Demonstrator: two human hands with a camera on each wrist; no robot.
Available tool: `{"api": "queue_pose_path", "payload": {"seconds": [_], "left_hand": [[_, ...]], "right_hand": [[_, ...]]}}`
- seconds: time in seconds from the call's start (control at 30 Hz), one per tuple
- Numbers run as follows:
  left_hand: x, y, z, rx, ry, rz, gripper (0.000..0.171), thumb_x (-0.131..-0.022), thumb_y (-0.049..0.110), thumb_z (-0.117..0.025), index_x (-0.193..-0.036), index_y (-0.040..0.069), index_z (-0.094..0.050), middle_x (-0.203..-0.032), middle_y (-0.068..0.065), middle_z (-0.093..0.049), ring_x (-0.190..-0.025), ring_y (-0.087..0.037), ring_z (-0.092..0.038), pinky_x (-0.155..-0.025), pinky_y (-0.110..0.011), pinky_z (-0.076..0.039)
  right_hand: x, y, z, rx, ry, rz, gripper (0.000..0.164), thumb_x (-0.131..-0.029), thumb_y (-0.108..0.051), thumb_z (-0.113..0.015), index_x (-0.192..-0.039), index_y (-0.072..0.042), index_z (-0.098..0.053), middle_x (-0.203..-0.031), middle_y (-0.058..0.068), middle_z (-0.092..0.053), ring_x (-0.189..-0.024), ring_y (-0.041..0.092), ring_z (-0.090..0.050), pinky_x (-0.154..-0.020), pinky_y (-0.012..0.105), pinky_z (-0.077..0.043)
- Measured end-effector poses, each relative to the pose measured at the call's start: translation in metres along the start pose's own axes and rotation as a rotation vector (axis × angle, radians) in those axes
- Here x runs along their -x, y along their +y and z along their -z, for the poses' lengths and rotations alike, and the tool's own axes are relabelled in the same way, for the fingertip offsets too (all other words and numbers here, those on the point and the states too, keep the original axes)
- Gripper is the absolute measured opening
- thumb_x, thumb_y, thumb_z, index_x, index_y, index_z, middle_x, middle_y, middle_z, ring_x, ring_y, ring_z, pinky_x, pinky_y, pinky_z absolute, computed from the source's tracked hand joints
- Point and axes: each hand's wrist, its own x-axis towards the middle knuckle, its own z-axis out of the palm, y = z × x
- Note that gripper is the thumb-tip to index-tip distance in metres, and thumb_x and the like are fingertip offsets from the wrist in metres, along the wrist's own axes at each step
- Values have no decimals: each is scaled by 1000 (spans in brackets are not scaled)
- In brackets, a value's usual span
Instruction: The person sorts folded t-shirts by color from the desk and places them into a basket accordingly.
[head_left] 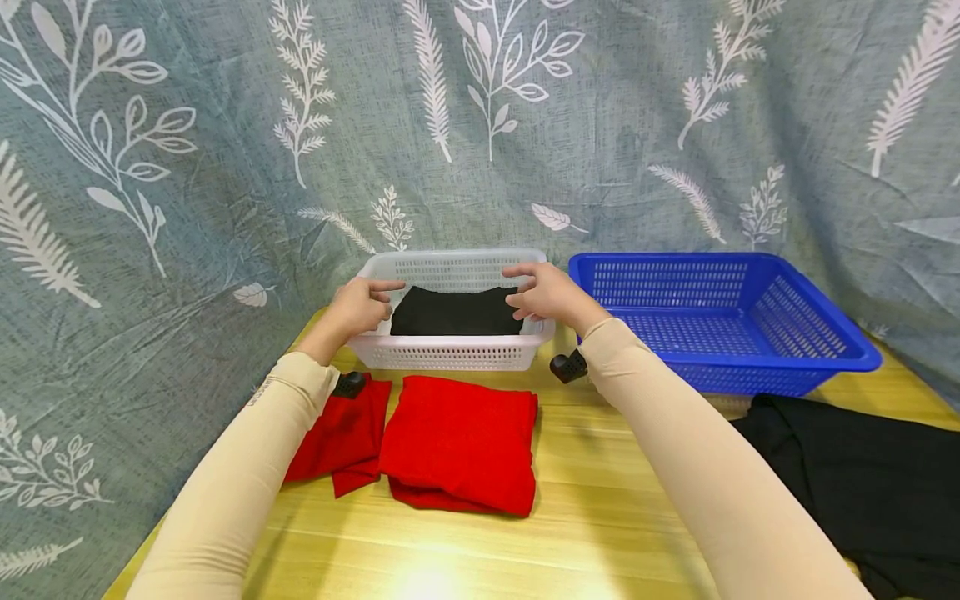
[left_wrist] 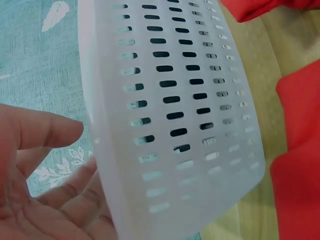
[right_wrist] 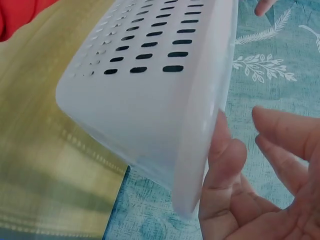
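Observation:
A folded black cloth [head_left: 457, 313] lies inside the white perforated basket [head_left: 450, 357]. My left hand [head_left: 362, 307] is over the basket's left end, its fingers extended toward the cloth. At the right end, my right hand [head_left: 551, 296] reaches over the rim with fingers spread, near the cloth's right edge. Both wrist views show the basket's outer wall [left_wrist: 175, 90] beside loosely bent fingers, and nothing is pinched between them. Whether any fingertips touch the cloth cannot be made out. Below the basket lies a folded red cloth [head_left: 461, 442].
A second red cloth [head_left: 337, 437] lies partly under my left forearm. To the right stands a blue basket [head_left: 712, 333] with nothing in it. Another black cloth [head_left: 877, 475] is at the table's right side. A patterned curtain [head_left: 480, 125] hangs behind the wooden table [head_left: 600, 533].

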Motion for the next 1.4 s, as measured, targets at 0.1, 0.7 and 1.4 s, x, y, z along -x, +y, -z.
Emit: {"api": "queue_pose_path", "payload": {"seconds": [0.1, 0.7, 1.4], "left_hand": [[0, 1, 0, 41, -8, 6, 58, -101, 0, -54, -157, 16, -57, -149, -23, -63, -110, -36, -71, -63, -23, -41], [11, 22, -9, -38, -35, -142, 46, -106, 11, -60, -152, 18, -64, -125, -18, -78, -86, -19, -73, -61, -26, -47], [24, 59, -43, 22, -132, -260, 49, -105, 12, -67, -153, 19, -59, -116, -16, -73, -79, -21, -75, -75, -32, -58]], "right_hand": [[3, 0, 4, -2, -11, 13, 57, -110, -18, -62, -164, -15, -45, -152, 25, -59, -121, 41, -73, -86, 34, -60], [26, 0, 21, 83, -15, 57, 53, -109, -23, -63, -161, -22, -51, -153, 23, -58, -112, 34, -78, -91, 42, -59], [76, 31, 62, 134, -1, 107, 58, -110, -28, -64, -164, -18, -45, -149, 27, -60, -105, 30, -80, -81, 38, -59]]}}
